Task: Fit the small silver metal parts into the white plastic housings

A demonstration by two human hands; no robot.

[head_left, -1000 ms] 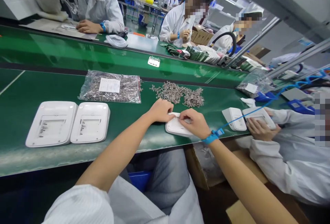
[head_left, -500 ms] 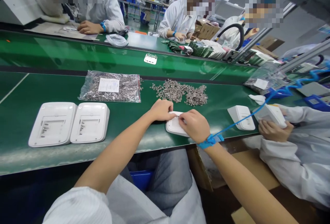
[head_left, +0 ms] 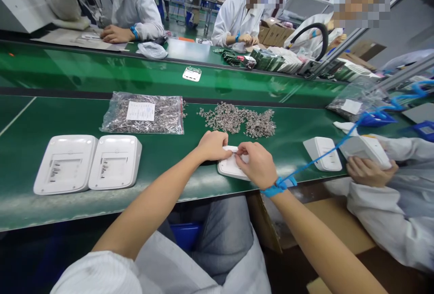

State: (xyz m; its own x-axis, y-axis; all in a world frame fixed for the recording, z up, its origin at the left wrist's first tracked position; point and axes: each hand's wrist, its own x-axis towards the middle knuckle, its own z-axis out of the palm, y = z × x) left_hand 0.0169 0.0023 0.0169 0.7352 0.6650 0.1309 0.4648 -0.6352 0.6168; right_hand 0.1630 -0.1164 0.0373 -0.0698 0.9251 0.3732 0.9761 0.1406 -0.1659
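A white plastic housing lies on the green bench in front of me. My left hand grips its far left edge, the thumb pressed on top. With thumb and fingers pinched together, my right hand works at the recess of that housing; whatever is in the pinch is too small and covered to make out. Just beyond my hands lies a loose pile of small metal battery contacts. To the left, two more white housings, one beside another, show metal contacts in their battery bays.
A clear bag of metal parts with a white label lies behind the two housings. A board in a white case rests on the conveyor. At right, a co-worker's hands hold a white unit near another white unit.
My right hand's fingers have shifted slightly at the housing's recess. The cased board on the conveyor has moved a little left. The co-worker across draws both hands together.
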